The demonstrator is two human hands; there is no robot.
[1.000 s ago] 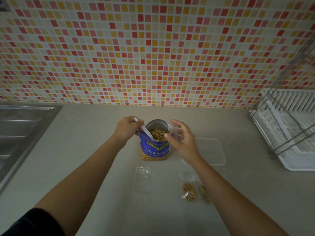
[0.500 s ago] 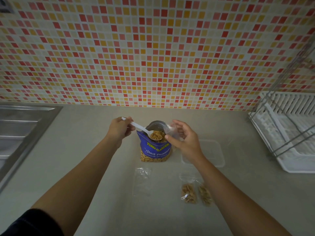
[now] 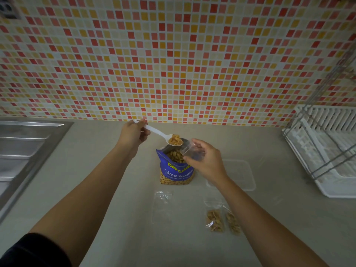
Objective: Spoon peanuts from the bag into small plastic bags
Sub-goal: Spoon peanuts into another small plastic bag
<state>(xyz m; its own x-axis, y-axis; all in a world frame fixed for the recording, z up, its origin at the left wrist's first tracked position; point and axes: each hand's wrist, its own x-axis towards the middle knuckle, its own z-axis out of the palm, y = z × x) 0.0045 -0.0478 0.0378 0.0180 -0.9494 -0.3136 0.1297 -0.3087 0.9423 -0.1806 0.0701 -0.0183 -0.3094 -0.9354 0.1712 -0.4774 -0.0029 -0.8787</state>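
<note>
Left hand (image 3: pixel 133 132) grip pinches spoon (image 3: pixel 163 136), heaped. Right hand (image 3: pixel 205 160) grip holds small bag (image 3: pixel 189 151) open. Risk: limp bag mouth collapses, peanuts spill onto worktop (image 3: pixel 96 170).

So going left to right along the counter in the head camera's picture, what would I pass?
Steel sink → left hand → white spoon → right hand → clear tub → white dish rack.

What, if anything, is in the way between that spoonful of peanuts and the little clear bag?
Nothing visible. The white spoon in the left hand is loaded and raised above the blue peanut bag, right beside the small clear bag held by the right hand.
</note>
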